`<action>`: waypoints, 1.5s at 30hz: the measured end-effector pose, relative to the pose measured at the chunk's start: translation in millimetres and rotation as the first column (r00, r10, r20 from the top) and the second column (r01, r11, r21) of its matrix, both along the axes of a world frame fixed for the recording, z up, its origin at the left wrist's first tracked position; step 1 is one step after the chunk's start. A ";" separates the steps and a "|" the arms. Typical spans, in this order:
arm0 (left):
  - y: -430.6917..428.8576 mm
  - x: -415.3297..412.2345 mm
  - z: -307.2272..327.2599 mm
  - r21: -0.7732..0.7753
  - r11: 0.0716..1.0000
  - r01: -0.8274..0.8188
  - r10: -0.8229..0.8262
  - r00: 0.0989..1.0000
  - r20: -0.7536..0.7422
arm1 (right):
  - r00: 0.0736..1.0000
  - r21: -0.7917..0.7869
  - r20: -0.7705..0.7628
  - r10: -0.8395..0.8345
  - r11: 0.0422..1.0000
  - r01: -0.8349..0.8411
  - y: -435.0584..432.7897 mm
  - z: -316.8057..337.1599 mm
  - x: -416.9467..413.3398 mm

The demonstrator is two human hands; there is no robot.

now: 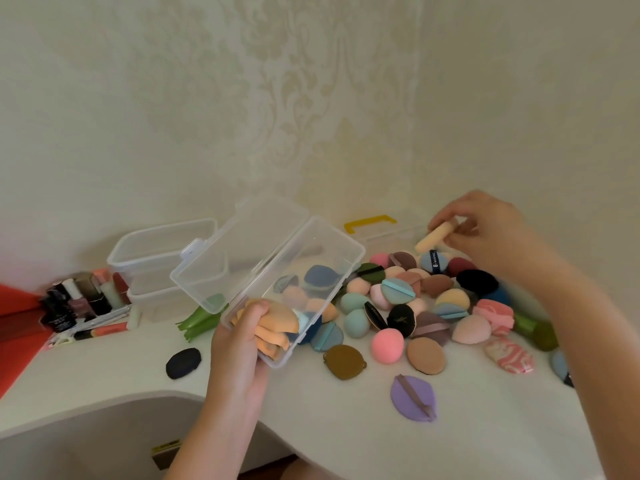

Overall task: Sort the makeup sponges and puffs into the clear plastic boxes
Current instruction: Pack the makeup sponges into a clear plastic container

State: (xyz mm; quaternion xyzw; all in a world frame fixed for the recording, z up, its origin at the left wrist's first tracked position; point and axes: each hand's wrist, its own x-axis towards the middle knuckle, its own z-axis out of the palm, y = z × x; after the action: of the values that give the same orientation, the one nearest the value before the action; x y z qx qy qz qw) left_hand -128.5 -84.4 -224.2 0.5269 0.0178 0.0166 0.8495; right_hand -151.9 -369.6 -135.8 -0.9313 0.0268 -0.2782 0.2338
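Note:
My left hand [239, 344] grips the near end of a clear plastic box [325, 251] and holds it tilted above the table, its hinged lid [242, 251] swung open. Orange puffs [277, 327] lie at the box's near end. My right hand [485, 230] pinches a pale yellow puff [434, 237] above the far side of a pile of several coloured sponges and puffs [415, 303]. A pink round sponge [388, 344], a brown puff [425, 355], an olive puff [344, 362] and a purple puff [414, 396] lie at the pile's near edge.
Two stacked clear boxes [156, 258] stand at the back left. Beside them are nail polish bottles and cosmetics [83, 299]. A box with a yellow handle [370, 221] sits behind the pile. A black puff [183, 362] lies alone near the table's curved front edge [138, 398].

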 end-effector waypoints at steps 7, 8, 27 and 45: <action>11.7 -11.8 -3.8 -0.037 0.999 0.039 -0.038 0.999 0.018 | 0.898 -0.149 0.335 0.285 0.957 -0.249 76.6 23.2 -29.2; 13.3 -14.0 -4.7 -0.043 0.999 0.031 -0.030 0.999 0.018 | 0.877 -0.210 0.332 0.347 0.934 -0.290 89.9 20.8 -28.3; 30.4 -31.7 -3.1 -0.132 0.990 -0.057 0.076 0.987 0.145 | 0.855 -0.167 -0.101 0.508 0.839 -0.518 196.4 -41.7 -15.1; 37.7 -24.9 -15.2 -0.145 0.989 -0.018 0.040 0.988 0.149 | 0.823 -0.201 -0.022 0.567 0.804 -0.559 194.5 -65.4 -15.5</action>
State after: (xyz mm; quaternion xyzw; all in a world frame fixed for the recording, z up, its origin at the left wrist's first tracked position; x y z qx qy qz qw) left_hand -153.4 -46.7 -239.4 0.4613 -0.0379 0.0674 0.8838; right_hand -167.4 -175.1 -201.2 -0.9101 -0.2830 -0.2158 0.2123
